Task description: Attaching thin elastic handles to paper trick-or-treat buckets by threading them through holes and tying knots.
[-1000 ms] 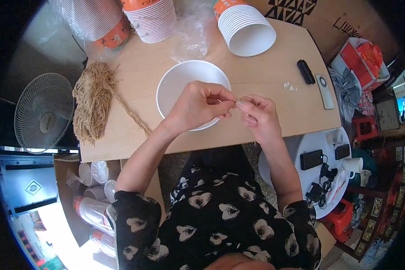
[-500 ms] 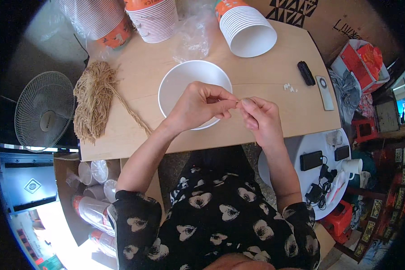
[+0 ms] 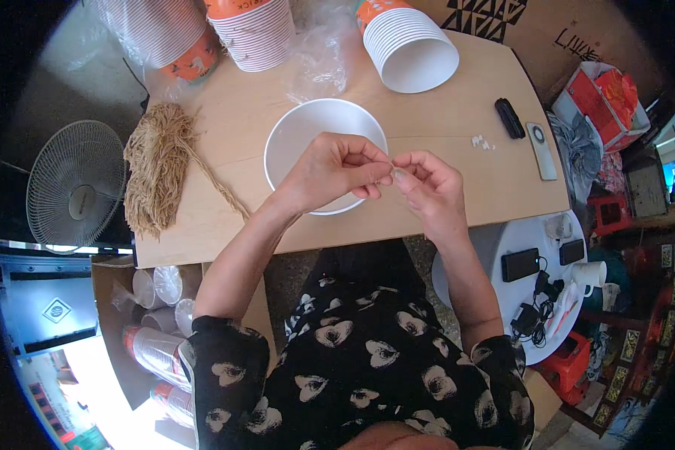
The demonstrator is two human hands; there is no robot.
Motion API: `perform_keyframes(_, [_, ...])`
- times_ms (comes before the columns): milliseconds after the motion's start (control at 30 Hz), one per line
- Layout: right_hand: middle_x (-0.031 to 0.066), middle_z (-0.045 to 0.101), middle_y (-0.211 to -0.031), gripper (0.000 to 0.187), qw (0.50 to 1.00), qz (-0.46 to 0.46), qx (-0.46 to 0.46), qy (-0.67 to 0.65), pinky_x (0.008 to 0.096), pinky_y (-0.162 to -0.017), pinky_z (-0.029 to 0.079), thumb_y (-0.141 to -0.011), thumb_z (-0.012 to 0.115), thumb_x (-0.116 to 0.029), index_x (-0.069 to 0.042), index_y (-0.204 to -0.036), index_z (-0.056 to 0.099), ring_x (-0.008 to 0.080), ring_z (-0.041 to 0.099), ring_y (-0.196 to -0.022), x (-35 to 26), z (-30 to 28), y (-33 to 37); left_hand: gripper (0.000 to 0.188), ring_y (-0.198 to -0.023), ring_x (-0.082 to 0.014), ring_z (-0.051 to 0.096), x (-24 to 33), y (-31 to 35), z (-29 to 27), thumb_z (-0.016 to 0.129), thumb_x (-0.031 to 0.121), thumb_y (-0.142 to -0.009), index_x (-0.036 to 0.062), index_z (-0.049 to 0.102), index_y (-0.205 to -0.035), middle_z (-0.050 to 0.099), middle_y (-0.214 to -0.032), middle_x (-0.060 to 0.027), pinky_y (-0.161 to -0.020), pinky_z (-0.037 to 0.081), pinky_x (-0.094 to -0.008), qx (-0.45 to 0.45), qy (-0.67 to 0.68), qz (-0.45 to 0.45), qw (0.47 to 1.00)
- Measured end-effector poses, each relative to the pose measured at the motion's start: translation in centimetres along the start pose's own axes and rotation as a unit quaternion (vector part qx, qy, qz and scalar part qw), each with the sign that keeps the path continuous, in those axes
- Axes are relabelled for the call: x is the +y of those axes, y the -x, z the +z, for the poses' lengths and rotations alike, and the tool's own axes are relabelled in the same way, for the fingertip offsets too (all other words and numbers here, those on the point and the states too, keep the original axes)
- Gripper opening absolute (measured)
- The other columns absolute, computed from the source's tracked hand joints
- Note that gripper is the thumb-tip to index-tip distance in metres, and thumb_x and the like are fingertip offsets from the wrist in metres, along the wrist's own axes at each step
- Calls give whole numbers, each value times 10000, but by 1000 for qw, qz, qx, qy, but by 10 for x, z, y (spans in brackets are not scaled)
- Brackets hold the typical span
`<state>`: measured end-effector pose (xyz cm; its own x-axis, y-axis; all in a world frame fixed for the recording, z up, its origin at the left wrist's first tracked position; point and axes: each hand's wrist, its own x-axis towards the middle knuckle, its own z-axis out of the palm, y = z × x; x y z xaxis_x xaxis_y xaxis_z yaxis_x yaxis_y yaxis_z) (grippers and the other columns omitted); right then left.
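Observation:
My left hand [image 3: 334, 174] reaches over the white paper bucket [image 3: 292, 139], its fingers curled and its thumb pressed against the forefinger in a pinch. Close by, just right of the bucket, my right hand [image 3: 436, 191] has thumb and forefinger drawn together, the fingertips nearly meeting those of the left. Whatever lies between the fingertips is too small to make out. To the left of the bucket a bundle of tan string [image 3: 159, 169] rests on the table, one twisted strand trailing toward my left forearm. Several small white bits [image 3: 483, 142] lie to the right.
Stacked paper buckets [image 3: 259, 37] and a lying stack [image 3: 394, 49] line the table's [image 3: 397, 232] far side, with a clear plastic bag [image 3: 319, 67] between. At right are a black object [image 3: 509, 118] and a remote [image 3: 541, 150]. A fan [image 3: 77, 187] stands left.
My hands have shifted slightly left, and the right fingers have changed their hold, the forefinger now raised more above the thumb. The bucket and string have not visibly moved.

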<state>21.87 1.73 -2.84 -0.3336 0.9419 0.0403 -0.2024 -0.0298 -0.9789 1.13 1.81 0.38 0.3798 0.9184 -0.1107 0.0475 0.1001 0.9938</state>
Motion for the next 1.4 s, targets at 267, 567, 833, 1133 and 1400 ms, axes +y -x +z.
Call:
perform_keyframes(267, [44, 702, -910, 145, 1000, -23, 1, -2, 197, -738, 499, -915, 697, -30, 15, -1041, 644, 67, 644, -828, 7, 0, 2, 173, -741, -121, 705, 0, 0, -1, 677, 112, -957, -45, 696, -1027, 735, -886, -99, -660, 575, -229, -7, 18, -27, 999])
perform_keyframes(567, [35, 713, -834, 98, 999, -13, 24, 39, 184, -601, 461, -902, 718, -41, 5, -967, 662, 34, 612, -703, 6, 3, 2, 188, -756, -125, 707, -1, 0, -4, 683, 103, -949, -53, 700, -1052, 739, -895, -109, -676, 579, -238, -8, 32, -27, 999])
perform_keyframes(833, [11, 701, -817, 104, 1000, -4, 21, 16, 160, -502, 307, -913, 713, -120, -38, -939, 655, -4, 464, -584, 9, 2, 2, 193, -780, -133, 715, -3, 1, -8, 698, 65, -922, -65, 695, -1065, 743, -923, -114, -704, 586, -238, -51, 52, -5, 997])
perform_keyframes(1133, [31, 708, -827, 73, 1000, 1, 7, 5, 190, -597, 437, -913, 709, -66, -13, -934, 663, 32, 571, -673, 5, 3, 5, 196, -786, -138, 718, -3, 0, -6, 685, 83, -942, -65, 690, -1069, 736, -902, -109, -704, 587, -236, -42, 33, -19, 998])
perform_keyframes(1400, [13, 584, -722, 140, 989, 59, 1, -138, 193, -484, 330, -966, 639, -116, 11, -1023, 655, 30, 437, -546, 7, -10, -2, 136, -772, -114, 697, -6, 0, -3, 673, 74, -949, -39, 694, -1021, 718, -885, -71, -697, 580, -247, -27, 14, 25, 999])
